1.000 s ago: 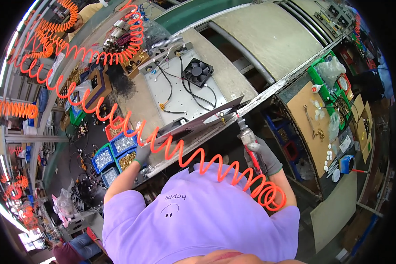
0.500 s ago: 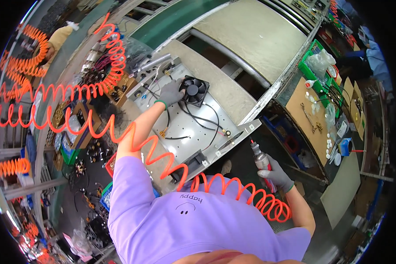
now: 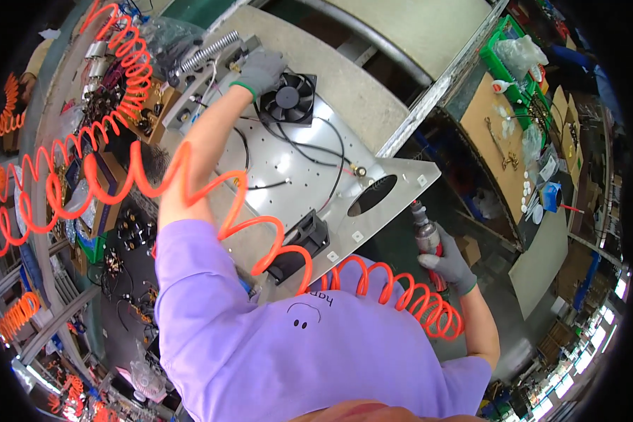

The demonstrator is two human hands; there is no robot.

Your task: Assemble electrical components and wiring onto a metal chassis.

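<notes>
My left hand (image 3: pixel 259 74), in a grey glove with a green cuff, closes on the upper left edge of a black square cooling fan (image 3: pixel 288 98). Its fingertips are partly hidden behind that edge. Beneath the fan lies a silvery sheet-metal chassis (image 3: pixel 288 158) with small holes and loose black cables (image 3: pixel 304 146). A second black fan (image 3: pixel 308 235) sits by its near wall, beside a large oval opening. To the right of the chassis, my right hand (image 3: pixel 449 260), also gloved, grips a pneumatic screwdriver (image 3: pixel 427 235) with its tip pointing up and away.
A red coiled air hose (image 3: pixel 278 228) crosses over my left forearm and in front of my torso. Boxes of parts (image 3: pixel 109 183) stand on the left. On the right, a bench (image 3: pixel 489 133) bears green bins (image 3: pixel 503 46) and small parts. Conveyor rails run behind the chassis.
The view has shifted, and the chassis appears larger and nearer. My left hand now sits higher on the fan, which looks less tilted. My right hand still grips the screwdriver.
</notes>
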